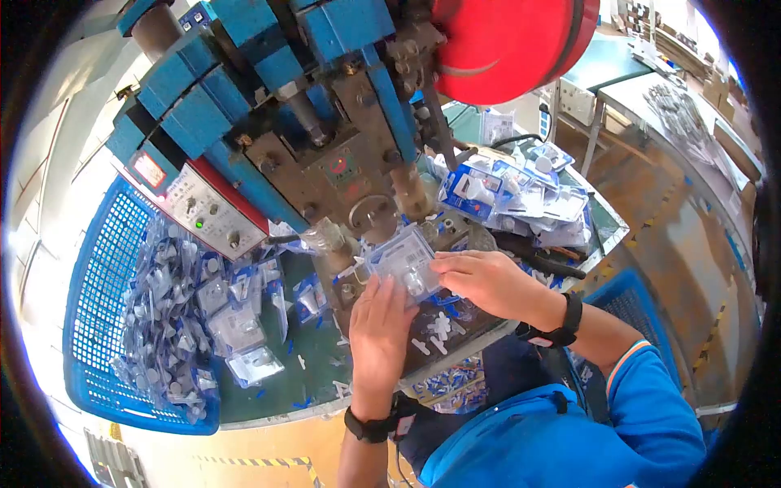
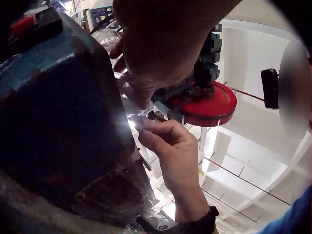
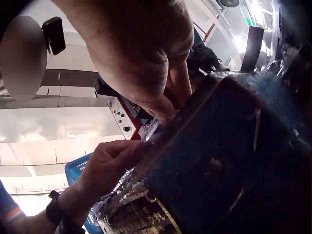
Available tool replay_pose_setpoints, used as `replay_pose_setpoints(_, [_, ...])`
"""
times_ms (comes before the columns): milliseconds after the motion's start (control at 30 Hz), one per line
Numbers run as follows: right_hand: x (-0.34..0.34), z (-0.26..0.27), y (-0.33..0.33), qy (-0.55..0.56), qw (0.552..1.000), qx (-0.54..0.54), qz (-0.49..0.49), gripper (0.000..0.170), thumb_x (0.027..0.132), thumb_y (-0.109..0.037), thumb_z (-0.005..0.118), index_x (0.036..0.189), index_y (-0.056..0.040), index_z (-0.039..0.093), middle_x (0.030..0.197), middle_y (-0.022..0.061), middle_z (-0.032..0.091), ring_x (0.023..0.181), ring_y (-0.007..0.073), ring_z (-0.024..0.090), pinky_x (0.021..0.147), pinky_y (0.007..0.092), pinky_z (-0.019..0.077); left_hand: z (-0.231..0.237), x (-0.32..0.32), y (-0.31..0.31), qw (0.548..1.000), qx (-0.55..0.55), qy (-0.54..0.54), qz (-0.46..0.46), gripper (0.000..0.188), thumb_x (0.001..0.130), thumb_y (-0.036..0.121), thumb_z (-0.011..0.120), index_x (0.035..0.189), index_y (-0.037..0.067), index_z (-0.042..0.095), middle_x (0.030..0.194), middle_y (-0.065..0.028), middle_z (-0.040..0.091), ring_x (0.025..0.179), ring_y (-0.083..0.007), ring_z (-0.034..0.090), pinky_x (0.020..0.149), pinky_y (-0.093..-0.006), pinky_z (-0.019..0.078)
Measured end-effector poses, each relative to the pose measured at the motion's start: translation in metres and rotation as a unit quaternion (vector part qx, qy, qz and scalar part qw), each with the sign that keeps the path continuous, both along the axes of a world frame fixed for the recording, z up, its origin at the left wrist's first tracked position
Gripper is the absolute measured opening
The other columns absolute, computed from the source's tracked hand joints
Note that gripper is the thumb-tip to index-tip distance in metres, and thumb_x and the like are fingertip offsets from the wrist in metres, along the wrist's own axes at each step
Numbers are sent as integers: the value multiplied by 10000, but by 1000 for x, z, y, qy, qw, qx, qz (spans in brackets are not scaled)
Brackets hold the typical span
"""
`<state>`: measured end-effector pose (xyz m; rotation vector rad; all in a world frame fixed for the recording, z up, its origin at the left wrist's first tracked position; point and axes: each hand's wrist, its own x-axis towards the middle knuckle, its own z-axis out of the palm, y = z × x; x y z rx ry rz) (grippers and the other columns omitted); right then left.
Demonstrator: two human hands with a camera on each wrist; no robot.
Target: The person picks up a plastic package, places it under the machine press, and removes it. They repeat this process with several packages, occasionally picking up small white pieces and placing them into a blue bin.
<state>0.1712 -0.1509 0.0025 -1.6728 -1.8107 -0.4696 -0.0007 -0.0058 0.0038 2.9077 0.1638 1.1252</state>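
A clear blister pack (image 1: 404,259) with a pale item inside lies on the press bed, below the round metal die (image 1: 373,216). My right hand (image 1: 486,281) pinches the pack's right edge between thumb and forefinger; the left wrist view shows this right hand (image 2: 173,148) side-on. My left hand (image 1: 379,321) rests its extended fingers on the near left edge of the pack. In the right wrist view, the left hand (image 3: 109,163) reaches to the pack's edge from the lower left. Small white plastic scraps (image 1: 440,327) lie just in front of the pack.
The blue press (image 1: 195,106) with its red wheel (image 1: 508,49) stands over the work. A blue basket (image 1: 89,325) full of packs is at left, with loose packs (image 1: 237,327) beside it. More packs (image 1: 529,195) are piled at right, near a dark bar (image 1: 537,256).
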Motion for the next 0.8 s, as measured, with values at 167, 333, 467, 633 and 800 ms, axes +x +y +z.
replay_pose_setpoints(167, [-1, -1, 1, -23, 1000, 17, -13, 104, 807, -74, 650, 904, -40, 636, 1154, 84, 656, 1115, 240, 637, 882, 342, 558, -1, 3, -2, 1000, 5, -5, 16, 346, 734, 47, 771, 1059, -18, 673, 1160, -164, 660, 1166, -359, 597, 951, -442, 484])
replay_pose_setpoints(333, [-1, -5, 2, 6, 999, 27, -18, 110, 801, -70, 662, 904, -42, 637, 1136, 87, 661, 1101, 245, 642, 872, 349, 560, -2, 4, -3, 1000, 8, -14, 25, 286, 755, 25, 742, 1031, -11, 677, 1154, -160, 663, 1157, -352, 605, 932, -431, 491])
replay_pose_setpoints(467, [-3, -3, 2, 21, 998, 53, -11, 121, 806, -65, 659, 920, -33, 633, 1110, 98, 669, 1030, 268, 660, 837, 360, 561, -9, 9, -1, 997, 51, -50, 24, 223, 775, 4, 705, 997, -2, 687, 1130, -135, 677, 1098, -329, 641, 878, -418, 515])
replay_pose_setpoints(633, [-4, -14, 11, 85, 989, 124, -1, 120, 826, -61, 638, 937, -18, 623, 1074, 127, 678, 935, 309, 673, 779, 384, 558, -20, 15, 2, 990, 96, -99, 36, 228, 791, 41, 666, 1013, -8, 675, 1168, -111, 658, 1115, -303, 633, 825, -403, 511])
replay_pose_setpoints(800, [-2, -19, 10, 135, 983, 120, 6, 100, 809, -23, 669, 901, -16, 629, 1048, 120, 687, 888, 314, 680, 735, 375, 562, -15, 19, -2, 985, 145, -87, 38, 151, 788, 31, 657, 936, 22, 684, 1076, -84, 694, 1034, -274, 676, 796, -382, 535])
